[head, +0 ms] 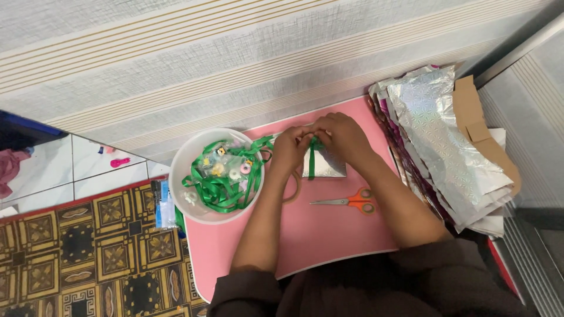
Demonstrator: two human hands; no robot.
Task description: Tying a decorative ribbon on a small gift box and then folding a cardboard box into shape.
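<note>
1. Green ribbon (312,157) runs down the front of a small silver holographic packet (326,163), which lies on the pink table (329,235) near its far edge, just under our two hands.
2. We see our left hand (289,149) at the packet's upper left corner, fingers bunched together and pinched on the ribbon where it crosses the top.
3. Our right hand (343,136) sits over the packet's top edge, touching the left hand; its fingers are curled down and closed on the same ribbon, though we cannot tell exactly which fingertips grip it.
4. We note that the ribbon trails leftward from our hands into a white bowl (185,157), which stands on the table's left side, just beside the left forearm.
5. Inside the bowl we see a loose tangle of more green ribbon along with several small colourful trinkets (232,167); they are too small to identify.
6. Orange-handled scissors (348,201) lie closed on the table, near the packet on our side of it, between our two forearms, blades pointing left.
7. A roll of tape (292,189) peeks out beside our left wrist, partly hidden.
8. At the table's right edge we see a stack of silver holographic sheets (437,135), with brown cardboard (470,111) beneath its far side.
9. A patterned floor mat (88,246) lies left of the table.
</note>
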